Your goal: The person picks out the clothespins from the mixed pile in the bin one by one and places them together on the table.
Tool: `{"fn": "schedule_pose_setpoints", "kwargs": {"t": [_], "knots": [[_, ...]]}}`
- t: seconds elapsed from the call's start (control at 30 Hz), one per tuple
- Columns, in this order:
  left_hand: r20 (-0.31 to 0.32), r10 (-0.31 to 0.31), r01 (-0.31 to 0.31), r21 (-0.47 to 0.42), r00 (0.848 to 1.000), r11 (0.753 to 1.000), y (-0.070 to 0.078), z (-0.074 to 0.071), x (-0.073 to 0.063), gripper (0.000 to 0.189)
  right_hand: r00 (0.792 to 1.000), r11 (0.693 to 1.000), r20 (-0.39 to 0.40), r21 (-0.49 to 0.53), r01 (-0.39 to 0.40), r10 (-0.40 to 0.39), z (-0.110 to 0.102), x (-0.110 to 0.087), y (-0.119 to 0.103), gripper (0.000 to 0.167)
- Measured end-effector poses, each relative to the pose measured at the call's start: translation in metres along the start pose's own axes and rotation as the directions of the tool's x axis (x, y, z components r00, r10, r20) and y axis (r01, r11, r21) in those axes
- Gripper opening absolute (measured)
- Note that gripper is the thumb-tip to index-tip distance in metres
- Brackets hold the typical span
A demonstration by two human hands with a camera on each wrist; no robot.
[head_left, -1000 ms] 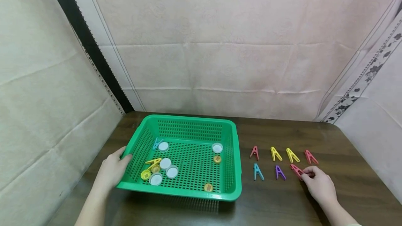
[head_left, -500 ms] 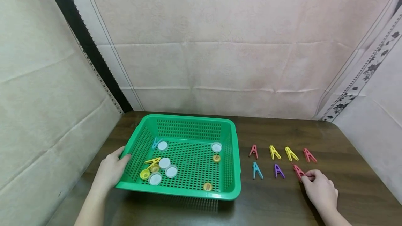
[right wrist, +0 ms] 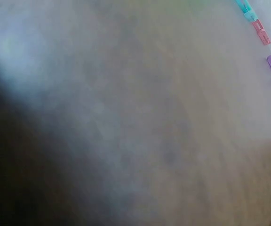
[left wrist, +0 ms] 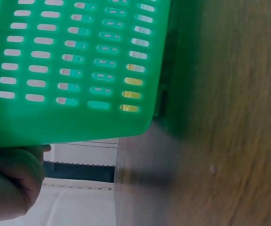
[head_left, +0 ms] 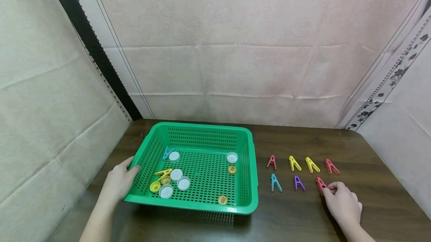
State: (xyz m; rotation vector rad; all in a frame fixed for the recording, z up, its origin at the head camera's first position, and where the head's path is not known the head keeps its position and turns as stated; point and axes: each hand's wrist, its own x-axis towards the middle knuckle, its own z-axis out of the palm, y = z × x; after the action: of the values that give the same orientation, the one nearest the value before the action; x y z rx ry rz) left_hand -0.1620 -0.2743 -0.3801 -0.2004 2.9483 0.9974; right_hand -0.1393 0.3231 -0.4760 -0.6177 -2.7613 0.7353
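My left hand [head_left: 118, 183] grips the left rim of a green plastic basket [head_left: 251, 159], thumb over the inside edge. In the left wrist view the curled fingers [left wrist: 20, 172] show at the basket's rim. At the right, my right hand [head_left: 344, 202] pinches the lower end of a red clothespin [head_left: 321, 184] low on the table. This clothespin continues a front row with a blue clothespin [head_left: 275, 183] and a purple clothespin [head_left: 299, 183]. Behind them stands a row of a red clothespin [head_left: 271, 162], two yellow clothespins [head_left: 294, 163] and another red clothespin [head_left: 332, 166].
Inside the basket lie several white round caps [head_left: 183, 183], several yellow caps [head_left: 155, 186], a yellow clothespin [head_left: 164, 172] and a blue clothespin [head_left: 166, 153]. The dark wooden table [head_left: 373, 182] meets a pale cloth backdrop [head_left: 235, 66] at its back edge and sides.
The red clothespin in my right hand has shifted slightly right and down, turning a little more upright into line with the front row. My left hand and the basket stay put.
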Motion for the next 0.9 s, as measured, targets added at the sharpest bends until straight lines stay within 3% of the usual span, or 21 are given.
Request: {"fn": "schedule_pose_setpoints", "kwargs": {"t": [0.57, 0.9], "knots": [[-0.008, -0.001, 0.001, -0.013, 1.0, 1.0, -0.001, 0.0, -0.002, 0.061, 1.0, 1.0, 0.013, 0.022, 0.013, -0.013, 0.0, -0.001, -0.002, 0.029], [-0.012, 0.008, -0.008, -0.013, 1.0, 1.0, -0.001, 0.001, 0.0, 0.06, 0.999, 0.999, 0.018, 0.026, 0.032, -0.033, -0.008, 0.01, -0.008, 0.032]]}}
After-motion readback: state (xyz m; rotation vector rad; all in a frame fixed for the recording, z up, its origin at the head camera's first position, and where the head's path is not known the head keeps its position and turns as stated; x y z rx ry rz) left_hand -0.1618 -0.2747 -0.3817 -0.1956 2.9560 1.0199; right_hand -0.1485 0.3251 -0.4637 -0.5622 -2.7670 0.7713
